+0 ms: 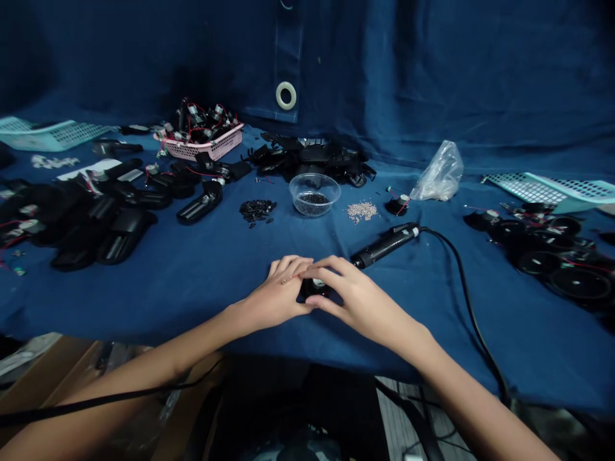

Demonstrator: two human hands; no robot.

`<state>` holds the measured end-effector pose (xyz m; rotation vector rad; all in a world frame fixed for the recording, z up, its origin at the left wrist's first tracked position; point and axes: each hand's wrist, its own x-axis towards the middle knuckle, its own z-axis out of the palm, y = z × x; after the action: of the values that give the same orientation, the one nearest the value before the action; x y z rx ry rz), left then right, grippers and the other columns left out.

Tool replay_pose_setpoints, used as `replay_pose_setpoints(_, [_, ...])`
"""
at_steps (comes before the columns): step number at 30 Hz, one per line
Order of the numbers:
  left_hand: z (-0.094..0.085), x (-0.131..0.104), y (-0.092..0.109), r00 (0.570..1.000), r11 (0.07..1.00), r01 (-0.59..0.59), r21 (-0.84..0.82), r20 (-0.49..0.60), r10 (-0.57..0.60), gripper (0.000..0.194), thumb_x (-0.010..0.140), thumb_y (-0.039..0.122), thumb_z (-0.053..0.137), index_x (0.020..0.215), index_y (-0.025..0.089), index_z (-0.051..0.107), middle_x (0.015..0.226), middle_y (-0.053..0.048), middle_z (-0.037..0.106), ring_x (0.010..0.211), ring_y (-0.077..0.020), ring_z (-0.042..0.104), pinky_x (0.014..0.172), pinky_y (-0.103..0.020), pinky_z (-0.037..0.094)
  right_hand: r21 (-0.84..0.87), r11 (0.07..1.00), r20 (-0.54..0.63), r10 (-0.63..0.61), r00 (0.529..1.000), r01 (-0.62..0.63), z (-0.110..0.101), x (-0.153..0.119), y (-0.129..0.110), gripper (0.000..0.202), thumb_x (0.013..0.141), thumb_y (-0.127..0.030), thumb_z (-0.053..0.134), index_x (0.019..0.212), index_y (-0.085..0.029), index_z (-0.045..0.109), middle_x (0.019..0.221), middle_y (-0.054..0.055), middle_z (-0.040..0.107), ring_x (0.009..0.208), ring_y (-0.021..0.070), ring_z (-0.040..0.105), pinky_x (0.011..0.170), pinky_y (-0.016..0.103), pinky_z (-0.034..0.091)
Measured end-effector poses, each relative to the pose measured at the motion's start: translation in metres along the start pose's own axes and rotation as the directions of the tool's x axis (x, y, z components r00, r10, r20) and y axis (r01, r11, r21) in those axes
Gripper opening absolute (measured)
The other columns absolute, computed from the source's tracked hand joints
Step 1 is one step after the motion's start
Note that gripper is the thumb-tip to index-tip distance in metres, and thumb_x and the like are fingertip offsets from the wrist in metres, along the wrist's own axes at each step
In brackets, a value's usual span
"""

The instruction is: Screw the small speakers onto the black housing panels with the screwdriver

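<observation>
Both hands meet at the front middle of the blue-covered table around a small round black motor part (316,288). A pale, silvery piece shows on top of it. My left hand (281,293) is closed on its left side, with the fingertips partly covered. My right hand (353,296) curves over it from the right, thumb and fingers gripping its edge. Much of the part is hidden by the fingers. Just behind my right hand lies a black electric screwdriver (387,246), its cord running off to the right.
A clear bowl (314,195) of small dark pieces stands between black bits (257,210) and a pile of screws (362,211). Black housings (125,234) crowd the left, motor parts (552,256) the right. A pink basket (211,148) and plastic bag (439,173) stand farther back.
</observation>
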<state>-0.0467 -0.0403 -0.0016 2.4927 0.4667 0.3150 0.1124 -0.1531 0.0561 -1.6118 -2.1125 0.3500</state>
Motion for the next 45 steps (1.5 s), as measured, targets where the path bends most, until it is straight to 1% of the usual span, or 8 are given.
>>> replay_pose_setpoints(4, [-0.017, -0.003, -0.002, 0.996, 0.999, -0.020, -0.049, 0.081, 0.024, 0.064, 0.081, 0.041, 0.066, 0.138, 0.025, 0.040, 0.141, -0.010, 0.043, 0.133, -0.0283, 0.034, 0.108, -0.046, 0.030, 0.142, 0.987, -0.085, 0.087, 0.993, -0.075, 0.009, 0.012, 0.007, 0.011, 0.095, -0.026, 0.049, 0.096, -0.018, 0.056, 0.100, 0.006, 0.057, 0.090, 0.0152, 0.057, 0.084, 0.032, 0.050])
replay_pose_setpoints(9, [-0.063, 0.010, -0.026, 0.976, 0.991, -0.026, -0.129, 0.212, 0.053, 0.043, 0.090, 0.021, 0.044, 0.131, 0.027, 0.051, 0.130, -0.005, 0.055, 0.121, -0.0210, 0.049, 0.105, -0.037, 0.035, 0.180, 0.980, -0.066, 0.093, 0.993, -0.080, 0.017, 0.016, 0.013, 0.029, 0.089, -0.031, 0.060, 0.116, -0.021, 0.055, 0.103, 0.006, 0.057, 0.095, 0.0173, 0.057, 0.088, 0.035, 0.049])
replay_pose_setpoints(17, [-0.134, 0.132, -0.124, 0.941, 0.952, 0.208, 0.223, -0.311, -0.133, 0.033, 0.093, 0.029, 0.045, 0.118, 0.013, 0.057, 0.118, -0.011, 0.060, 0.107, -0.0195, 0.056, 0.098, -0.031, 0.040, 0.152, 0.986, -0.050, 0.075, 0.996, -0.067, 0.021, 0.017, 0.016, 0.027, 0.092, -0.033, 0.055, 0.116, -0.023, 0.062, 0.102, 0.006, 0.056, 0.094, 0.0167, 0.056, 0.087, 0.033, 0.049])
replay_pose_setpoints(26, [-0.139, 0.222, -0.177, 0.928, 0.884, 0.269, 0.381, -0.349, -0.132, 0.039, 0.086, 0.031, 0.059, 0.120, 0.013, 0.055, 0.122, -0.015, 0.055, 0.115, -0.0286, 0.044, 0.101, -0.042, 0.032, 0.604, 0.752, -0.196, 0.461, 0.865, -0.264, 0.033, 0.023, 0.021, 0.039, 0.095, -0.027, 0.043, 0.132, -0.024, 0.033, 0.091, 0.001, 0.052, 0.069, 0.0096, 0.058, 0.066, 0.026, 0.055])
replay_pose_setpoints(29, [-0.139, 0.233, -0.174, 0.925, 0.875, 0.254, 0.412, -0.367, -0.096, 0.029, 0.090, 0.024, 0.049, 0.114, 0.010, 0.057, 0.117, -0.016, 0.057, 0.115, -0.0289, 0.045, 0.102, -0.042, 0.030, 0.502, 0.829, -0.312, 0.439, 0.842, -0.246, 0.031, 0.020, 0.026, 0.057, 0.089, -0.021, 0.050, 0.140, -0.027, 0.025, 0.112, 0.007, 0.050, 0.092, 0.0142, 0.059, 0.082, 0.034, 0.055])
replay_pose_setpoints(38, [-0.177, 0.232, -0.148, 0.756, 0.929, 0.221, 0.298, -0.654, 0.030, 0.021, 0.092, 0.013, 0.045, 0.111, 0.008, 0.050, 0.118, -0.010, 0.051, 0.114, -0.0212, 0.047, 0.104, -0.034, 0.035, -0.030, 0.999, -0.191, -0.015, 0.982, 0.009, 0.013, 0.008, 0.022, 0.035, 0.084, -0.012, 0.050, 0.118, -0.020, 0.057, 0.114, 0.008, 0.059, 0.114, 0.0235, 0.048, 0.104, 0.047, 0.034])
replay_pose_setpoints(43, [-0.175, 0.172, -0.110, 0.603, 0.959, 0.160, 0.233, -0.792, 0.092, 0.015, 0.089, 0.019, 0.055, 0.100, 0.011, 0.046, 0.108, -0.003, 0.049, 0.107, -0.0146, 0.048, 0.098, -0.029, 0.042, 0.033, 0.997, -0.085, 0.079, 0.993, -0.076, 0.006, 0.007, 0.022, 0.028, 0.089, -0.038, 0.057, 0.108, -0.018, 0.060, 0.098, 0.006, 0.063, 0.095, 0.0196, 0.052, 0.095, 0.042, 0.037])
replay_pose_setpoints(45, [-0.157, 0.130, -0.092, 0.623, 0.986, 0.025, 0.166, -0.774, 0.114, 0.016, 0.089, 0.023, 0.057, 0.095, 0.015, 0.045, 0.104, -0.002, 0.052, 0.105, -0.0150, 0.053, 0.092, -0.028, 0.047, 0.051, 0.997, -0.064, 0.067, 0.996, -0.064, 0.004, 0.004, 0.024, 0.030, 0.087, -0.044, 0.061, 0.105, -0.019, 0.060, 0.098, 0.004, 0.063, 0.098, 0.0189, 0.052, 0.100, 0.042, 0.033])
